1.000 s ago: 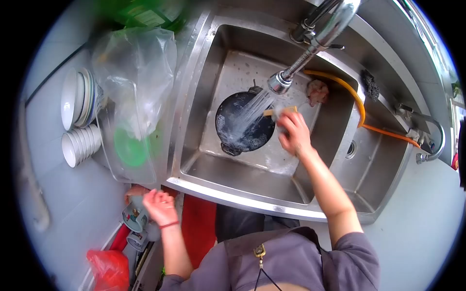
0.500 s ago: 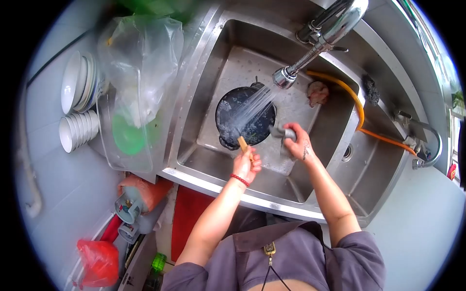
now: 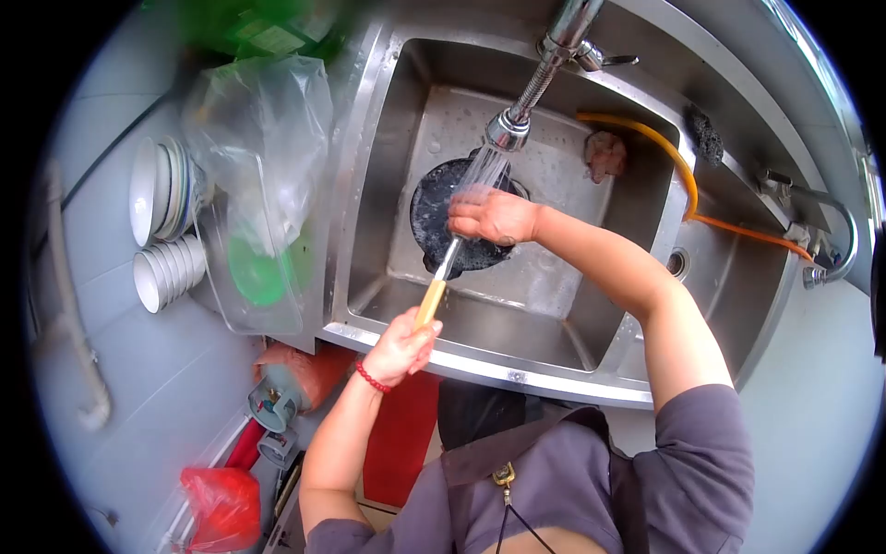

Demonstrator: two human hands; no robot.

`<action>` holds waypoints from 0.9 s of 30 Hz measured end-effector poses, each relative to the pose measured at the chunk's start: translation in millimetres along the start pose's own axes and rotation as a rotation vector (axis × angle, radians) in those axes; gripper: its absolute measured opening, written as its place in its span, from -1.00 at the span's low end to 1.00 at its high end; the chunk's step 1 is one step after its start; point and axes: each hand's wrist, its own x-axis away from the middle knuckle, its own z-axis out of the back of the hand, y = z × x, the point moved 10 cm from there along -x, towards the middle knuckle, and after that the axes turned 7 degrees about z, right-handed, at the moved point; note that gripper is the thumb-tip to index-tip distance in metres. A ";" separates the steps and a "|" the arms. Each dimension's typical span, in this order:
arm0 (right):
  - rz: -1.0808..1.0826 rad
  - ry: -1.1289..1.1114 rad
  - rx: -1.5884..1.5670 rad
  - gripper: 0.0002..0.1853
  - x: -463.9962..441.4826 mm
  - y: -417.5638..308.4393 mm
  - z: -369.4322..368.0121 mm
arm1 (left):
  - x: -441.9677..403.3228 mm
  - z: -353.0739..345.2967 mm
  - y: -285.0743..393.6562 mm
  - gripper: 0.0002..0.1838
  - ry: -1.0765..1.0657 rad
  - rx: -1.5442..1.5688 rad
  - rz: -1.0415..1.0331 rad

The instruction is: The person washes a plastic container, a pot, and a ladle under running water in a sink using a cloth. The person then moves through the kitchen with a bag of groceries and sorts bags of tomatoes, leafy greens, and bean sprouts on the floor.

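Observation:
My left hand [image 3: 401, 346] is closed round the yellow handle of a metal utensil [image 3: 431, 300], in front of the sink's near edge. Its metal shaft slants up over the black pan [image 3: 434, 208], which lies in the large basin of the steel sink [image 3: 563, 319]. My right hand [image 3: 496, 217] is over the pan with its fingers curled at the utensil's far end, under water running from the faucet head [image 3: 507, 130]. The utensil's tip and whatever else the right fingers cover are hidden.
A pinkish cloth [image 3: 604, 156] lies in the basin's far right corner, near a yellow hose [image 3: 664, 152]. Stacked bowls [image 3: 169, 273], plates [image 3: 152, 191] and a plastic-covered clear bin [image 3: 249, 319] stand left. A steel scrubber [image 3: 704, 136] rests on the back ledge.
My left hand has moved down and left with the yellow handle. My right hand has moved left over the pan to the utensil's far end. The faucet head has shifted left.

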 end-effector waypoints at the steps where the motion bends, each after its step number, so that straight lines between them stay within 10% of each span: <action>1: 0.000 -0.004 0.002 -0.77 -3.6 -4.2 -4.0 | -2.4 13.7 9.2 -0.83 0.173 -0.357 -0.090; 3: -0.045 -0.390 -0.068 -0.77 -3.1 -9.3 -52.5 | 12.9 7.4 59.6 -0.82 0.686 -1.228 -0.452; 13: -0.266 -0.143 -0.422 -0.64 10.7 15.0 -15.1 | 15.8 34.8 42.9 -0.85 0.253 -0.833 -0.487; 15: -0.684 0.261 -0.554 -0.69 36.4 49.8 7.1 | 10.5 23.0 -10.1 -0.83 -0.151 0.015 0.104; 21: -1.218 0.741 -0.743 -0.71 92.3 59.3 -44.7 | -10.0 -14.5 -28.5 -0.86 -0.218 0.335 0.004; 24: -1.566 1.755 -0.944 -0.80 142.4 42.1 -96.9 | -36.9 -38.8 -33.6 -0.88 -0.217 0.452 -0.020; 27: -1.545 1.752 -1.206 -0.79 115.6 37.1 -100.1 | -48.8 -49.6 -38.3 -0.88 -0.218 0.472 0.010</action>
